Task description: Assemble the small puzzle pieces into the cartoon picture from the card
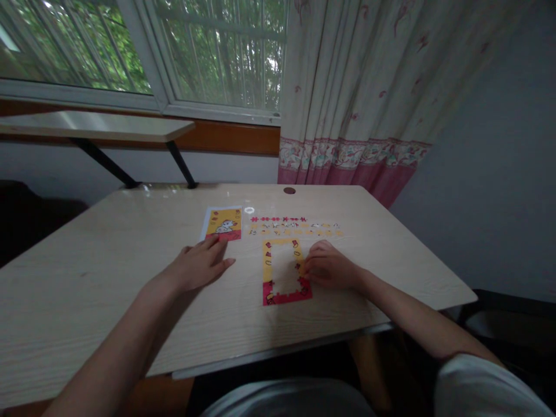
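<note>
On the desk lies the joined border of a jigsaw puzzle (pixel 266 272), yellow above and red below, with bare desk inside it. My right hand (pixel 330 265) is at its right edge with curled fingers pressed together; whatever they grip is hidden. Stretched out and apart, the fingers of my left hand (pixel 200 265) rest at the lower edge of a yellow and red picture card (pixel 223 220) showing a white animal. Loose puzzle pieces (pixel 295 226) lie in rows beyond the border, red ones in the farthest row, yellow and white ones nearer.
A raised shelf (pixel 95 126) on dark brackets stands at the desk's back left. The desk (pixel 130 243) has a round brown cable-hole cover (pixel 289 190) near its far edge. Behind it are a window (pixel 217 52) and a patterned curtain (pixel 347 87).
</note>
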{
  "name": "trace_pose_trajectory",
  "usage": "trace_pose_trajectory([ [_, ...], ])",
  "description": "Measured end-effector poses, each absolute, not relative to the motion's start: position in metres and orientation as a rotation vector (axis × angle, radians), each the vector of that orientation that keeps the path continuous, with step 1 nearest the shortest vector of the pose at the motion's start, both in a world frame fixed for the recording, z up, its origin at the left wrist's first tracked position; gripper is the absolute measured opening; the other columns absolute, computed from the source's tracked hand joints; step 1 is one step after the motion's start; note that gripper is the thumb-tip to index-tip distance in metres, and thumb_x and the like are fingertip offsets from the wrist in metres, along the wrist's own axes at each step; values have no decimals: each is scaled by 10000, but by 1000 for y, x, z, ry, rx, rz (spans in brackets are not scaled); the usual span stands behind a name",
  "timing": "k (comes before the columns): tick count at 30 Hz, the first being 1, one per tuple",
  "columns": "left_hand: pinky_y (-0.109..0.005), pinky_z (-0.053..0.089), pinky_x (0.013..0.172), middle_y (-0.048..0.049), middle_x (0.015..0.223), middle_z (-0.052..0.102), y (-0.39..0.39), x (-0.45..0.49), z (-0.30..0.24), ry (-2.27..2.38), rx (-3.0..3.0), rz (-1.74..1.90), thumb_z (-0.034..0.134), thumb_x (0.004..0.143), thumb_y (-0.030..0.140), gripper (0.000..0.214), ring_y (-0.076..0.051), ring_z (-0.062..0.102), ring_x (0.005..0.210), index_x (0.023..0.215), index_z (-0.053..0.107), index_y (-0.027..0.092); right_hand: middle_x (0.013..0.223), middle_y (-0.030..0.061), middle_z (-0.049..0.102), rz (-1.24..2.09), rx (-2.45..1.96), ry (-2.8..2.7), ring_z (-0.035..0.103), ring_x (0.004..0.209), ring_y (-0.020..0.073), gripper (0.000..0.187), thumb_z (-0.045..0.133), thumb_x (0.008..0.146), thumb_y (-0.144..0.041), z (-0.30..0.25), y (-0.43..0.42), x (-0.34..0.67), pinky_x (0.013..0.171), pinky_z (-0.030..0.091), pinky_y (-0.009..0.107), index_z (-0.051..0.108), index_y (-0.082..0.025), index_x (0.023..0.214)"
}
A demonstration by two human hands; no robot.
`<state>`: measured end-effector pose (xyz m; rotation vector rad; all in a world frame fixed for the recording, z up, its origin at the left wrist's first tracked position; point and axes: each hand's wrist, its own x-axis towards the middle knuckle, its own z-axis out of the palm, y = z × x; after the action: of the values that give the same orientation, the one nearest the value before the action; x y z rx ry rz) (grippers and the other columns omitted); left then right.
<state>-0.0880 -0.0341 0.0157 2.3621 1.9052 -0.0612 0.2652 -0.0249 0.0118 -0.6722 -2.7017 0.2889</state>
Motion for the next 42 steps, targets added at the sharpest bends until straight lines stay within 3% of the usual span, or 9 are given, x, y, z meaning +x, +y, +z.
trace_pose_trajectory([
  [4,-483,445,894,-189,1394,406,-46,-88,30,1728,2374,-104,368,806,627,673,-367,519,1145,1262,507,152,864,14,655,301,-669,-2706,498,911,170,210,510,864,-392,11,-25,266,889,332,344,639,-227,884],
  [12,-459,477,820,-190,1314,495,-61,-81,31,1750,2410,-109,475,749,570,620,-360,607,1006,1199,562,151,874,23,659,300,-673,-2680,501,900,175,220,508,865,-392,11,-24,266,876,339,348,645,-220,871],
  [24,-410,408,978,-185,1369,439,-60,-82,38,1646,2346,-109,520,729,533,665,-329,506,1171,1240,520,108,828,35,647,285,-665,-2655,501,868,171,222,516,863,-380,9,-24,265,857,345,337,653,-206,860],
  [33,-444,418,945,-202,1444,323,-60,-75,43,1721,2302,-218,473,751,518,715,-342,504,1167,1328,427,97,866,28,654,279,-640,-2647,508,876,165,224,511,869,-391,10,-23,266,854,342,333,645,-212,857],
  [37,-447,406,958,-193,1427,359,-58,-81,41,1706,2332,-194,469,754,565,739,-339,480,1192,1330,433,103,873,31,650,280,-648,-2649,508,882,169,206,522,863,-378,10,-24,266,852,345,337,640,-209,873],
  [42,-369,340,1031,-141,1385,439,-53,-88,40,1611,2420,-57,467,759,611,767,-290,429,1242,1357,415,133,875,26,658,288,-636,-2626,511,871,167,187,521,864,-359,12,-25,265,851,349,335,636,-212,851],
])
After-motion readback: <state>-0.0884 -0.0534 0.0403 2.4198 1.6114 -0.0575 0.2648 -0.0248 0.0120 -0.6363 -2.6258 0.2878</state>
